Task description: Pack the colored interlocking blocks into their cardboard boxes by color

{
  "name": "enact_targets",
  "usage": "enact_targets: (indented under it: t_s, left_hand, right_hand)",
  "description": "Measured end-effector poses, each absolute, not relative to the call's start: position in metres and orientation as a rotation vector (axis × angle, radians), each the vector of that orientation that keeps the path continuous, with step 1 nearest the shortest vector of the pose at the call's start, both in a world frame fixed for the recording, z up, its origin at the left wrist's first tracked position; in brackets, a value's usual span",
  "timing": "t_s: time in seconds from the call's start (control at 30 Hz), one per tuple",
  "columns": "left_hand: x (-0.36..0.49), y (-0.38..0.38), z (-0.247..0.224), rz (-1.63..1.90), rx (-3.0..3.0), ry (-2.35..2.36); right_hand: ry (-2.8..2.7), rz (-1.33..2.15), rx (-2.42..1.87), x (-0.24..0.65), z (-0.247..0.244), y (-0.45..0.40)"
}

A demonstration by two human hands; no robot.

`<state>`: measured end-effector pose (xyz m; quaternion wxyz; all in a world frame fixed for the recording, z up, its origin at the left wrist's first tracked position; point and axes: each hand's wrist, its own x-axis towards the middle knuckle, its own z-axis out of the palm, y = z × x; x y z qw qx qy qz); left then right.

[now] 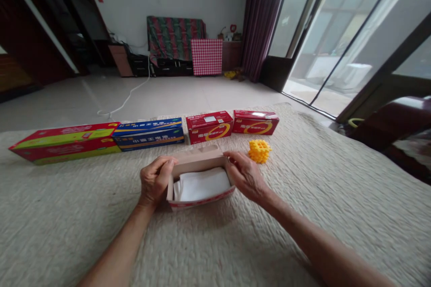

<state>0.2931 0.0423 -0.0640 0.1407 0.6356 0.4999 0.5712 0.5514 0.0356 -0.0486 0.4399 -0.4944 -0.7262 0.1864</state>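
Observation:
In the middle of the bed-like surface stands a cardboard box (202,204) with its lid flap (198,157) raised at the far side. A folded white cloth (204,184) lies inside it. My left hand (155,179) is closed on the flap's left end, thumb on top and fingers curled behind. At the flap's right end, my right hand (245,174) pinches the edge with thumb and fingertips. Just beyond my right hand sits a yellow lattice-like plastic block (259,151).
Behind the open box stand closed boxes in a row: a long red-and-green box (67,141), a blue box (148,133) and two red boxes (208,126). All rest on a quilted cream cover (303,188). Farther off are a draped cabinet (177,38) and a glass door (336,40).

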Motion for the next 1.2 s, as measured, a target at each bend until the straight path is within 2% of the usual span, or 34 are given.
enact_targets:
  t_s: [0.33, 0.5, 0.67, 0.87, 1.2]
  left_hand:
    - [0.29, 0.047, -0.066, 1.625, 1.751, 1.384]
    - [0.286, 0.049, -0.069, 1.648, 1.741, 1.365]
    - [0.286, 0.049, -0.07, 1.649, 1.766, 1.348]
    - [0.288, 0.048, -0.068, 1.643, 1.778, 1.352]
    - [0.286, 0.049, -0.07, 1.636, 1.785, 1.377]
  right_hand:
    - [-1.685, 0.562, -1.281, 0.55, -0.047, 0.029]
    - [-1.657, 0.187, -1.307, 0.58, -0.035, 0.043]
    - [-1.66, -0.195, -1.478, 0.62, -0.046, 0.07]
    - [-1.703, -0.179, -1.724, 0.63, -0.065, 0.081]
    - [-1.704, -0.203, -1.732, 0.632, -0.07, 0.084]
